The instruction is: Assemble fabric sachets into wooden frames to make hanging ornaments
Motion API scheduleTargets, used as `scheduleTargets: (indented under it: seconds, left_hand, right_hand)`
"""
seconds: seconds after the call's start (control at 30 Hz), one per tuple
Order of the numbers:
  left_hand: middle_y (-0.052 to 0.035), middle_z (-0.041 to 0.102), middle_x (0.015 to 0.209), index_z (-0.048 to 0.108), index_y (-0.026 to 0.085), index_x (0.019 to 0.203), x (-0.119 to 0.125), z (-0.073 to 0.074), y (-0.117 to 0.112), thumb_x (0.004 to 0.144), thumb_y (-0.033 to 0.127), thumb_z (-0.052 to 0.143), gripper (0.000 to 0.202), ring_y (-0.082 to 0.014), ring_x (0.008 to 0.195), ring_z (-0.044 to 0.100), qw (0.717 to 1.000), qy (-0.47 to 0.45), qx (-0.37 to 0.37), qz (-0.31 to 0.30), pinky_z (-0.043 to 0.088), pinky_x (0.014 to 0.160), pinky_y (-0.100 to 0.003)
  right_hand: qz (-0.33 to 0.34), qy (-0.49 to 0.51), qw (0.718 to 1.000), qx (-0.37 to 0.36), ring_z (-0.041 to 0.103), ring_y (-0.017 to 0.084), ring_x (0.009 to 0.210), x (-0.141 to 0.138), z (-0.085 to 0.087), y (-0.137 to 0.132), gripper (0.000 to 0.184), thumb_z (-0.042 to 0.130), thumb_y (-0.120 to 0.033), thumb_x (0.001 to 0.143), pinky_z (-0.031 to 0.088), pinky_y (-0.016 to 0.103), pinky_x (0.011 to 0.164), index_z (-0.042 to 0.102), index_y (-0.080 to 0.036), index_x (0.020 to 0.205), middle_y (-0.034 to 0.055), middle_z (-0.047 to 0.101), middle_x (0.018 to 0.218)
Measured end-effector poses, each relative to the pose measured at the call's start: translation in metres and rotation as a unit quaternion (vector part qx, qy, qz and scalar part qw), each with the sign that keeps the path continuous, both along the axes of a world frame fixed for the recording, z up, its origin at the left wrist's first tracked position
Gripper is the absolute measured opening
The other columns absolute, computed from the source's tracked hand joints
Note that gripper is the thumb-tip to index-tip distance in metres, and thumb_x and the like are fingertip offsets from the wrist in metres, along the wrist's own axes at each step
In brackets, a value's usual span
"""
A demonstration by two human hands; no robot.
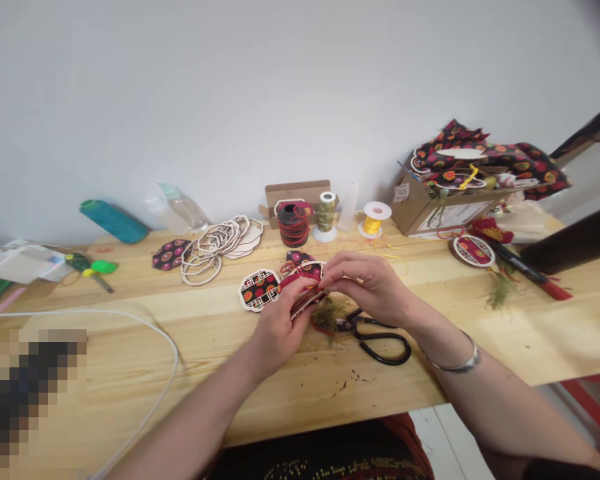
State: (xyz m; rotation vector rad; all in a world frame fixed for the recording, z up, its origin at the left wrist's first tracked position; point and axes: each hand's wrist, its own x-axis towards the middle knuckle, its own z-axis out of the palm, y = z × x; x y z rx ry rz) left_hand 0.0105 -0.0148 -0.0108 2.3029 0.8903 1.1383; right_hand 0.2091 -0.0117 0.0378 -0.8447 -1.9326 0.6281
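Tilted in my left hand [280,327] is a thin pendant [304,304] with a pale wooden rim, gripped between thumb and fingers. My right hand [367,283] is closed in a pinch at the pendant's upper edge; whatever its fingertips hold is too small to make out. Beside my left hand lies an octagonal wooden-framed pendant [259,291] with patterned fabric. Another patterned piece [300,259] shows partly behind my hands. Beneath them are a greenish tassel [333,312] and black-handled scissors [387,343], their blades partly hidden.
Wooden frames [215,243] lie overlapped at the back. Spools of red cord [293,225], olive thread [326,217] and yellow cord [373,227] stand along the wall. A cardboard box [420,210] heaped with fabric is at right. A white cable [173,340] curves across the left side.
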Motion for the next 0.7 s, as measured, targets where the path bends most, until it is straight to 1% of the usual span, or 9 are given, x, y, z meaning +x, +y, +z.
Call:
scheduleTargets:
  seconds: [0.13,0.23,0.37,0.53,0.7]
  left_hand:
    - [-0.0041,0.070,0.108,0.045,0.024,0.125,0.0004,-0.0003,0.0001,0.088,0.011,0.054,0.040,-0.0156,0.090,0.071,1.000,-0.003,-0.008,-0.003,0.058,0.080,-0.027]
    - [-0.0043,0.069,0.109,0.045,0.024,0.125,0.0002,-0.0017,0.0000,0.088,0.011,0.054,0.040,-0.0153,0.091,0.071,1.000,-0.009,0.001,-0.003,0.058,0.080,-0.027]
    - [-0.0044,0.068,0.108,0.045,0.023,0.124,-0.0010,-0.0039,-0.0003,0.088,0.012,0.054,0.038,-0.0144,0.087,0.071,1.000,-0.001,0.011,0.009,0.058,0.078,-0.026]
    - [-0.0036,0.068,0.104,0.047,0.023,0.120,-0.0007,-0.0013,-0.0001,0.088,0.011,0.054,0.036,-0.0138,0.087,0.069,0.999,0.003,0.038,0.012,0.057,0.078,-0.024]
    - [-0.0036,0.069,0.103,0.047,0.023,0.120,-0.0003,-0.0006,0.0002,0.088,0.011,0.053,0.034,-0.0140,0.087,0.069,0.999,0.006,0.040,0.012,0.057,0.077,-0.025]
  right_hand:
    - [0.005,-0.022,1.000,-0.002,0.062,0.012,0.081,0.0005,0.0016,-0.0005,0.014,0.057,-0.011,0.088,0.050,0.025,0.070,0.068,-0.018,0.084,0.0032,0.066,0.086]
    - [0.007,-0.029,1.000,-0.006,0.061,0.012,0.082,0.0008,0.0024,-0.0008,0.014,0.056,-0.011,0.088,0.049,0.025,0.071,0.067,-0.018,0.085,0.0032,0.065,0.086]
    - [0.004,-0.031,0.999,-0.003,0.060,0.013,0.083,0.0007,0.0021,-0.0006,0.014,0.056,-0.011,0.088,0.049,0.026,0.072,0.067,-0.019,0.085,0.0029,0.065,0.086]
    - [0.003,-0.036,0.999,-0.002,0.060,0.014,0.084,0.0006,0.0022,-0.0004,0.013,0.055,-0.012,0.089,0.050,0.027,0.074,0.066,-0.018,0.085,0.0035,0.064,0.086]
    - [0.006,-0.035,0.999,-0.001,0.060,0.014,0.085,0.0004,0.0020,-0.0005,0.013,0.055,-0.012,0.089,0.050,0.028,0.075,0.066,-0.018,0.086,0.0041,0.064,0.087]
